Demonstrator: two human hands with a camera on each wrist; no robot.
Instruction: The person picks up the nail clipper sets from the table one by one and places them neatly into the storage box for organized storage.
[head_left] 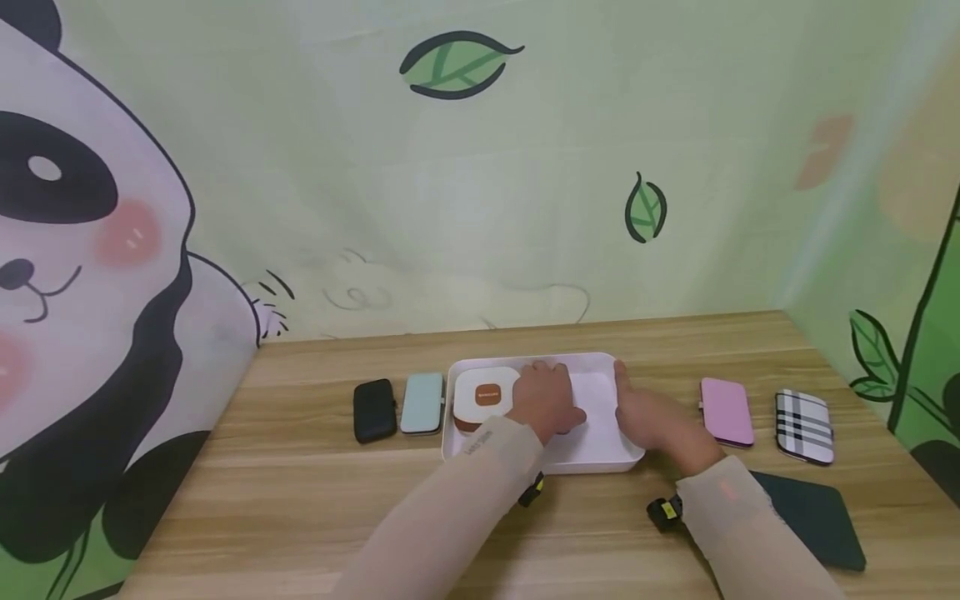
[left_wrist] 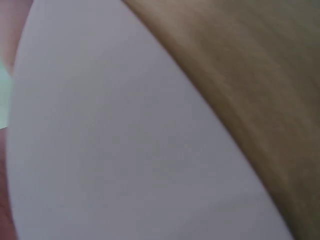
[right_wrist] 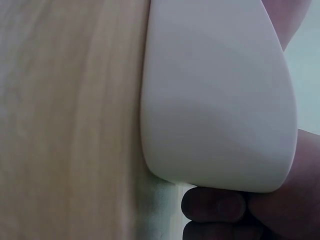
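A white tray (head_left: 592,462) sits on the wooden table. In its left part is a white-topped case (head_left: 467,398) with a brown label and brown lower side. My left hand (head_left: 543,398) reaches into the tray, right beside that case, fingers bent downward; whatever lies under the palm is hidden. My right hand (head_left: 648,417) grips the tray's right end. In the right wrist view, curled fingers (right_wrist: 215,204) show against the outside of the tray wall (right_wrist: 215,100). The left wrist view is mostly filled by the tray's near wall (left_wrist: 125,125).
Left of the tray lie a black case (head_left: 374,411) and a light blue case (head_left: 422,403). To its right are a pink case (head_left: 726,412) and a plaid case (head_left: 804,427). A dark green flat sheet (head_left: 813,517) lies partly under the right sleeve. A printed backdrop stands behind.
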